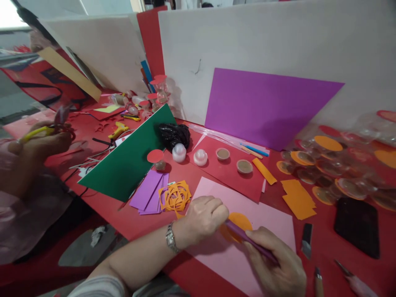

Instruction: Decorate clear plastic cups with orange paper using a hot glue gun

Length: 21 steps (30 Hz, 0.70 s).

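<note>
My left hand (208,219), with a wristwatch (170,238) on its wrist, is closed at the far end of a narrow purple paper roll (247,238). The near part of that roll lies in my right hand (276,264), thumb on top and fingers underneath. It slants over an orange paper disc (244,221) on a pink sheet (216,192). Left of the sheet are purple paper strips (147,194) and orange paper offcuts (176,197) with round holes cut out. Two small cups of brown sand-like grains (244,166) stand beyond the sheet.
At right sit a black phone-like slab (356,227), a cutter blade (307,240), orange paper squares (298,199) and several plastic pieces with orange discs (328,144). A green board (130,161) stands at left. Beyond it, another person's hands (46,138) hold yellow-handled scissors (38,132).
</note>
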{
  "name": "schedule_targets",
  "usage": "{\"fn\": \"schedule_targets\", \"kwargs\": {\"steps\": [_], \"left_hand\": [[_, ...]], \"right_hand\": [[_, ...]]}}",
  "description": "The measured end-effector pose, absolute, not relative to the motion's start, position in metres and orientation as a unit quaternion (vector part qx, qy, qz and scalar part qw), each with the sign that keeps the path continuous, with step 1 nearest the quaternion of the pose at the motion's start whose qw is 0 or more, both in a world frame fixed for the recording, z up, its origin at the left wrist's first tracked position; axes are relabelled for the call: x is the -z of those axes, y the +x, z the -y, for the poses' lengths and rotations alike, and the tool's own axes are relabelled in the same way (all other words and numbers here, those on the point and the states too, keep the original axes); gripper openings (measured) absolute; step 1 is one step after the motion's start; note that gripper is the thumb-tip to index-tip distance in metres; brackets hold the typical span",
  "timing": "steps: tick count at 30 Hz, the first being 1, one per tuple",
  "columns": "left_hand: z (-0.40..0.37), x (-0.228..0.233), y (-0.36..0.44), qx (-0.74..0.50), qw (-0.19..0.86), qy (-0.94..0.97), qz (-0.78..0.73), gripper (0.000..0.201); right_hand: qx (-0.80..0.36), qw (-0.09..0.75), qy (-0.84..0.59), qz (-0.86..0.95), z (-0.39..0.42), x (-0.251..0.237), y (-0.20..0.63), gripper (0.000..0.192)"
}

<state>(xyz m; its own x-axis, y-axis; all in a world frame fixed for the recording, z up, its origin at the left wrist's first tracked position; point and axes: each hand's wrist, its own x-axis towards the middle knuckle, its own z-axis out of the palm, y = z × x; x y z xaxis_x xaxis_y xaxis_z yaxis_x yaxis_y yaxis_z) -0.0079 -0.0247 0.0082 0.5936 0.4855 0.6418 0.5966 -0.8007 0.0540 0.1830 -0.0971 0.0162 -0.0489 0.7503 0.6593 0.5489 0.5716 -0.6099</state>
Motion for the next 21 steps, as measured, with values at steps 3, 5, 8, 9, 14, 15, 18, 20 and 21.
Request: {"fn": "schedule_targets", "kwargs": {"steps": [3,5,8,9,14,15,18,20,21], "left_hand": [[0.0245,-0.0063,-0.0083,0.328,0.080,-0.894,0.294,0.026],[0.0242,-0.0063,-0.0085,0.327,0.075,-0.895,0.296,0.026],[0.0235,-0.0074,-0.0083,0.335,0.072,-0.892,0.295,0.028],[0.0232,-0.0077,-0.0082,0.341,0.072,-0.890,0.294,0.028],[0.0229,-0.0095,-0.0081,0.326,0.073,-0.896,0.293,0.029],[0.0229,-0.0098,-0.0082,0.325,0.070,-0.896,0.293,0.029],[0.0229,-0.0100,-0.0086,0.330,0.064,-0.895,0.294,0.029],[0.0228,-0.0096,-0.0088,0.328,0.061,-0.896,0.292,0.028],[0.0228,-0.0093,-0.0090,0.323,0.059,-0.898,0.292,0.028]], "right_hand": [[-0.075,0.519,-0.451,0.722,0.0958,-0.0171,0.1824,0.012],[-0.065,0.515,-0.450,0.726,0.0950,-0.0188,0.1816,0.008],[-0.077,0.514,-0.452,0.725,0.0942,-0.0211,0.1808,0.009],[-0.078,0.514,-0.452,0.725,0.0942,-0.0214,0.1808,0.009],[-0.083,0.505,-0.461,0.725,0.0952,-0.0203,0.1803,0.009],[-0.085,0.503,-0.462,0.725,0.0954,-0.0204,0.1798,0.009],[-0.083,0.500,-0.464,0.726,0.0952,-0.0219,0.1782,0.009],[-0.074,0.498,-0.467,0.727,0.0942,-0.0235,0.1778,0.008],[-0.070,0.495,-0.468,0.728,0.0936,-0.0240,0.1779,0.007]]}}
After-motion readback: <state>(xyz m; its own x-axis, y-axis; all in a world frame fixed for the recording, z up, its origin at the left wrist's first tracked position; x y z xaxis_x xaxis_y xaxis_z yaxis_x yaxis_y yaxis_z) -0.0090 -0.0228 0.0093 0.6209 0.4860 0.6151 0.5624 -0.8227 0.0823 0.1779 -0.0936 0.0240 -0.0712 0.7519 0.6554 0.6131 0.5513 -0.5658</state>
